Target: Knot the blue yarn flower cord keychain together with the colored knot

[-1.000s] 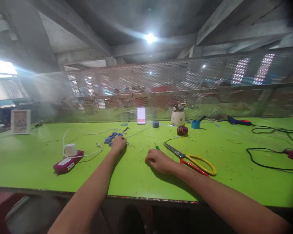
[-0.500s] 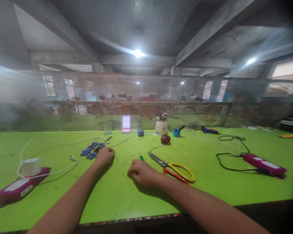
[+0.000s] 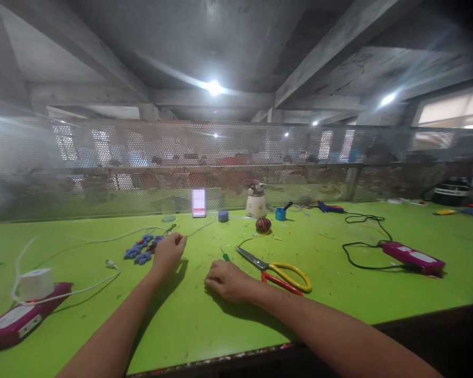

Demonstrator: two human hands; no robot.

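My left hand (image 3: 168, 255) is closed in a pinch just above the table, its fingertips on a thin blue-grey yarn (image 3: 200, 229). That yarn runs back toward a small blue yarn roll (image 3: 223, 216). Beside the left hand lie several blue flower-shaped pieces (image 3: 139, 250), partly covered by it. My right hand (image 3: 226, 281) rests on the table with its fingers curled in; what they hold, if anything, is hidden. A green-handled tool with a thin tip (image 3: 226, 256) shows just behind its knuckles. Large scissors (image 3: 268, 266) with yellow and red handles lie against the right wrist side.
A phone (image 3: 199, 202), a clear cup (image 3: 168, 211), a cream jar (image 3: 256, 203), a dark striped yarn ball (image 3: 263, 225) and a blue pot (image 3: 280, 213) stand along the back mesh. Purple power strips with cords lie at left (image 3: 27, 315) and right (image 3: 413, 258); a glue gun (image 3: 330, 208) lies behind.
My left hand has lifted slightly, and the yarn now meets its fingertips. My right hand has barely moved. The whole view has shifted a little to the right.
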